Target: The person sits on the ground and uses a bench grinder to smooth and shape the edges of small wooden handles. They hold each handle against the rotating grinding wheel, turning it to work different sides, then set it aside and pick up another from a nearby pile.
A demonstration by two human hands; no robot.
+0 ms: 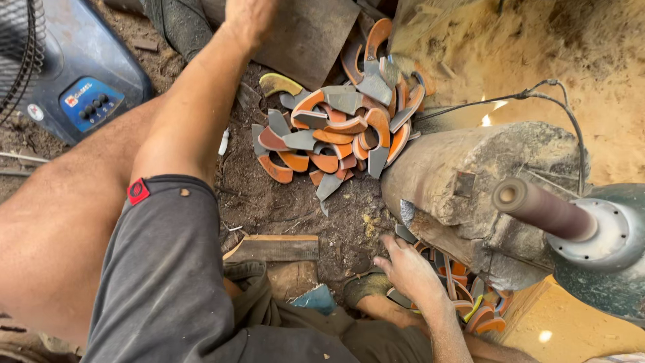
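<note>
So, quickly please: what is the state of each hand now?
Left hand: not in view.
Right hand: open, fingers spread, reaching to the curved pieces under the log; it grips nothing.

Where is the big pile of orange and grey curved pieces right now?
In the head view, the pile of curved pieces lies on the dirt floor at upper centre, left of the wooden log and above the wooden plank.

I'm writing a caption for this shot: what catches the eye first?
A heap of curved orange-and-grey cut pieces on the dirt floor, top centre. At right, a brown sanding drum juts over a worn wooden block. Below it, the right hand reaches into a smaller pile of pieces.
</note>
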